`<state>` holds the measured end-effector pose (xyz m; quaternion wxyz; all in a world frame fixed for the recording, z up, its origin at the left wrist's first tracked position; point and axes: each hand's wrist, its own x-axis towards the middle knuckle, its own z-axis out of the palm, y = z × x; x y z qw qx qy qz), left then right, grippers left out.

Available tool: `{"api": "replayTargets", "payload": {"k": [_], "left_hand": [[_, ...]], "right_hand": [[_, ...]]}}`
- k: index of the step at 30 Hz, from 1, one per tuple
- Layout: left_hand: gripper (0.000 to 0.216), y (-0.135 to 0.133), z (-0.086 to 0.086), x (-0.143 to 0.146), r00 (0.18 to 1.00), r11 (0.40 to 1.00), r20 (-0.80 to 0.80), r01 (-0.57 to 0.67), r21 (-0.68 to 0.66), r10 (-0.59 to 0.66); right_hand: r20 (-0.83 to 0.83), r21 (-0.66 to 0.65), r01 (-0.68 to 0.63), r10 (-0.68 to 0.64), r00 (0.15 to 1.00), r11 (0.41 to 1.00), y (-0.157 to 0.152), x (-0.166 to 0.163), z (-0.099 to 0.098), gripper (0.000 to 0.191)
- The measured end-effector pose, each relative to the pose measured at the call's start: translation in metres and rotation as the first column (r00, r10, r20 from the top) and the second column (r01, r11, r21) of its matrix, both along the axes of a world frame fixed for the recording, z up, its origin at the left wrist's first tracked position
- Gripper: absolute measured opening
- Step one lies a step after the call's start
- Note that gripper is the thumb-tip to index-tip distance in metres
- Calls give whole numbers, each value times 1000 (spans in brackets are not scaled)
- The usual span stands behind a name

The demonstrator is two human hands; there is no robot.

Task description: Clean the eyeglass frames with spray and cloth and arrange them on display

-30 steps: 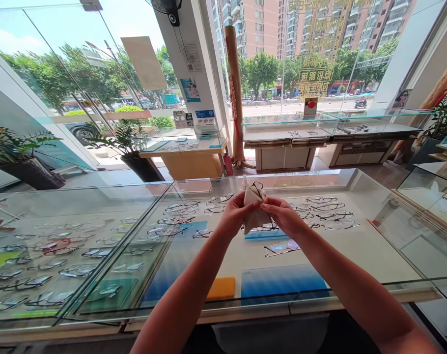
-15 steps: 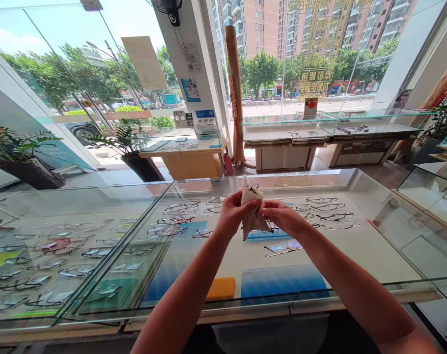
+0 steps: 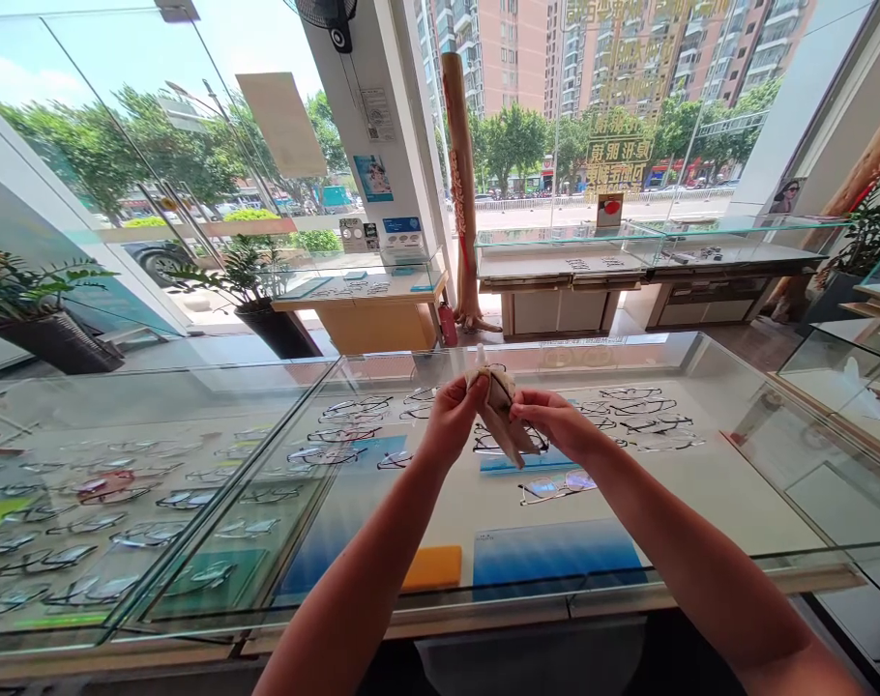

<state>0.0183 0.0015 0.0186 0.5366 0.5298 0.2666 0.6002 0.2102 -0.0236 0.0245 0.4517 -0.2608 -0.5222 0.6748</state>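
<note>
A beige cleaning cloth (image 3: 511,437) hangs from my left hand (image 3: 451,418), whose thumb and fingers are pinched on its upper part. Folded in the cloth is a pair of glasses (image 3: 501,389); only bits of its thin dark frame show. My right hand (image 3: 554,420) is closed at the other side, its fingertips gripping the edge of the glasses. Just behind the cloth rises the white top of a small bottle (image 3: 482,354). Both hands are above the glass counter.
Beneath my hands lies a glass display counter (image 3: 425,503) with several eyeglasses (image 3: 342,433), a blue gradient board (image 3: 556,556) and an orange case (image 3: 432,568) inside. To the left is another glass case (image 3: 106,522) of glasses. A wooden post (image 3: 460,193) stands beyond.
My left hand has shifted its hold up the cloth, and the cloth's loose end now hangs further right. More of the dark frame shows. My right hand has barely moved.
</note>
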Motion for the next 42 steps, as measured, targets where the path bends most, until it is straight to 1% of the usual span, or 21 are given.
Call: {"api": "replayTargets", "payload": {"k": [3, 5, 8, 12, 16, 18, 20, 22, 24, 26, 28, 31, 34, 36, 37, 38, 39, 40, 41, 42], "left_hand": [[44, -3, 3, 0, 995, 995, -17, 100, -1, -100], [49, -9, 7, 2, 994, 994, -30, 109, -19, -110], [55, -16, 12, 6, 997, 998, -61, 53, -33, -55], [46, -21, 15, 9, 997, 999, -71, -18, -45, 15], [43, -22, 11, 10, 994, 995, -50, -101, -21, 100], [46, -21, 7, 11, 990, 990, -37, -139, -16, 138], [51, -18, 3, 13, 988, 988, 4, -152, -40, 152], [54, -14, 0, 14, 987, 986, 70, -139, -89, 146], [54, -9, -1, 15, 975, 981, 171, -117, -154, 144], [50, -3, 0, 13, 943, 969, 288, -100, -226, 164], [42, 3, 4, 10, 905, 954, 379, -82, -290, 193], [30, 10, 8, 5, 880, 930, 428, -41, -366, 207], [36, 12, 8, 3, 894, 919, 428, 46, -391, 137], [43, 10, 7, 4, 905, 912, 420, 117, -393, 65], [45, 9, 7, 4, 907, 906, 419, 152, -394, 30], [47, 8, 8, 5, 906, 900, 424, 185, -394, -1], [48, 6, 8, 6, 901, 895, 433, 216, -390, -28], [48, 4, 9, 7, 894, 891, 445, 244, -383, -53], [47, 2, 11, 7, 886, 887, 458, 269, -375, -75], [46, 0, 12, 8, 878, 882, 469, 291, -370, -93]], "right_hand": [[-25, -23, 20, -20, 999, 1000, 1, 4, 2, 37], [-59, -54, 34, -37, 998, 998, 3, 4, -1, 36], [-105, -95, 21, -31, 994, 995, 4, 1, -8, 35], [-123, -118, -24, 9, 992, 993, 2, -5, -15, 36], [-144, -112, -54, 38, 989, 992, -5, -12, -15, 36], [-138, -92, -64, 51, 989, 994, -8, -16, -15, 36], [-127, -79, -62, 51, 991, 995, -10, -18, -14, 37], [-129, -73, -42, 33, 991, 996, -10, -18, -14, 37], [-145, -71, -22, 11, 989, 997, -9, -15, -12, 37], [-167, -68, -19, 8, 986, 997, -5, -11, -11, 35], [-194, -65, -14, 1, 981, 998, -1, -6, -9, 34], [-211, -61, 15, -28, 977, 998, 4, -1, -7, 34], [-187, -31, 69, -73, 980, 997, 6, 2, -6, 35], [-129, 68, 145, -135, 982, 987, 5, 3, -5, 34], [-76, 153, 191, -181, 980, 970, 4, 3, -4, 32], [-8, 260, 244, -250, 968, 934, 3, 2, -3, 29], [67, 385, 298, -348, 935, 874, 1, 2, -3, 27], [135, 515, 338, -464, 875, 788, -1, 1, -3, 24], [189, 639, 351, -582, 791, 685, -4, -1, -4, 21], [225, 745, 332, -687, 692, 578, -7, -3, -5, 19]]}}
